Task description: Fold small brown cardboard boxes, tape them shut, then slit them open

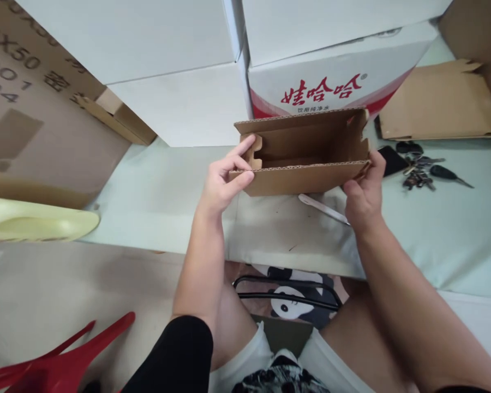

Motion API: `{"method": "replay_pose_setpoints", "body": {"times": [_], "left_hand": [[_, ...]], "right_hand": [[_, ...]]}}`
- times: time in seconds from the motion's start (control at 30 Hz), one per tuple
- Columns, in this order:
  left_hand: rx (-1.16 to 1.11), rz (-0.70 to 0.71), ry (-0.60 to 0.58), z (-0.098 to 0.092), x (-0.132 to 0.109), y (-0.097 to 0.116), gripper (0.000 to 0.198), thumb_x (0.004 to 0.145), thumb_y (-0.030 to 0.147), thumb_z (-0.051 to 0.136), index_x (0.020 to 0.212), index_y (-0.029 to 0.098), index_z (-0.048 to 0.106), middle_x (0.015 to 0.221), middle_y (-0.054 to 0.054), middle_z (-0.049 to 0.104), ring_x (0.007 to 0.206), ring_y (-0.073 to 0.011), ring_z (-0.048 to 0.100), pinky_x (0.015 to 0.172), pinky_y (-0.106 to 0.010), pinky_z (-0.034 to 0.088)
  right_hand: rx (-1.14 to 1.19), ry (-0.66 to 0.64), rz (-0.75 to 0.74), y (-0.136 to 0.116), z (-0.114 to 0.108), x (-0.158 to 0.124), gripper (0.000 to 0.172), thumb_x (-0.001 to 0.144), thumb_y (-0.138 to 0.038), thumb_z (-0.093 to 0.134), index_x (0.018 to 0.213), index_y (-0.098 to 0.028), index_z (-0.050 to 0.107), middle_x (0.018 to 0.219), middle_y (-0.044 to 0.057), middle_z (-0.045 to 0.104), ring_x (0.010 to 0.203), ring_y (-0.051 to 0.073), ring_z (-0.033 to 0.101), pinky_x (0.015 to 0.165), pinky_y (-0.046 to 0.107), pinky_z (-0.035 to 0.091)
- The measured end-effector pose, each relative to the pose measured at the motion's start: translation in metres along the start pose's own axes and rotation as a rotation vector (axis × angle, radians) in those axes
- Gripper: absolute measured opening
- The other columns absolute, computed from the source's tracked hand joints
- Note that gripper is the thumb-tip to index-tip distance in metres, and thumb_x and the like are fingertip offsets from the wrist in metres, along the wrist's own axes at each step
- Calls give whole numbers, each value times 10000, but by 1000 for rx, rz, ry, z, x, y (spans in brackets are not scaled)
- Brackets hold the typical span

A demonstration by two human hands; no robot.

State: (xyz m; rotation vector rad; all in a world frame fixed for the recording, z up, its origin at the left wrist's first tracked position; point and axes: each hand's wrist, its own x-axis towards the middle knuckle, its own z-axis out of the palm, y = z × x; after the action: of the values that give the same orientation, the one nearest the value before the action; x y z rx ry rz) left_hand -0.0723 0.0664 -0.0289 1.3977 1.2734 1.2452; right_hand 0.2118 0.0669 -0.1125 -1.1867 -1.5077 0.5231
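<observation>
A small brown corrugated cardboard box [306, 155], partly folded with its top open, stands on the pale green table cover [159, 196]. My left hand [225, 177] pinches its left end, thumb and fingers closed on the side flap. My right hand [364, 188] grips the right end, fingers wrapped behind the wall. A white flat tool [321, 208] lies on the table just under the box, between my hands.
White cartons [180, 71] and one with red print [335, 76] are stacked behind. Flat brown cardboard [437, 103] lies at right, with a dark phone [393, 159] and keys [423, 170]. A large brown box [33, 125] stands left, a yellow object [33, 225] and red plastic [61, 360] below.
</observation>
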Motion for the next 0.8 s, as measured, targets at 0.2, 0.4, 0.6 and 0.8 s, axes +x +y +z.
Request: {"method": "replay_pose_setpoints", "body": {"times": [0.2, 0.4, 0.6, 0.8], "left_hand": [[84, -25, 235, -20, -25, 1, 393, 830, 391, 839, 716, 194, 519, 1396, -54, 637, 1479, -451, 474, 1043, -698, 524], [-33, 199, 17, -53, -56, 28, 610, 651, 685, 860, 542, 193, 516, 1413, -34, 675, 1457, -433, 512, 1202, -649, 408], [-205, 194, -291, -68, -48, -3, 350, 744, 583, 821, 642, 256, 752, 1507, -37, 629, 1488, -383, 491, 1299, -555, 293], [-261, 186, -328, -56, -37, -9, 461, 761, 688, 776, 681, 238, 714, 1577, -53, 558, 1500, -394, 471, 1265, -575, 329]], "right_hand": [[-92, -54, -58, -34, 11, 8, 769, 883, -703, 275, 1540, -311, 192, 1462, 155, 494, 1366, 336, 537, 1073, 558, 485], [56, -4, -248, -59, 20, -11, 774, 890, -806, 277, 1473, -315, 414, 1401, 137, 529, 1349, 351, 539, 1084, 559, 494], [217, -39, -391, -53, 25, -24, 519, 975, -570, 433, 1385, -336, 650, 1391, 69, 605, 1347, 345, 549, 1207, 614, 392], [176, -72, -391, -49, 19, -22, 447, 992, -533, 473, 1329, -346, 699, 1322, 47, 700, 1315, 342, 609, 1240, 658, 354]]}}
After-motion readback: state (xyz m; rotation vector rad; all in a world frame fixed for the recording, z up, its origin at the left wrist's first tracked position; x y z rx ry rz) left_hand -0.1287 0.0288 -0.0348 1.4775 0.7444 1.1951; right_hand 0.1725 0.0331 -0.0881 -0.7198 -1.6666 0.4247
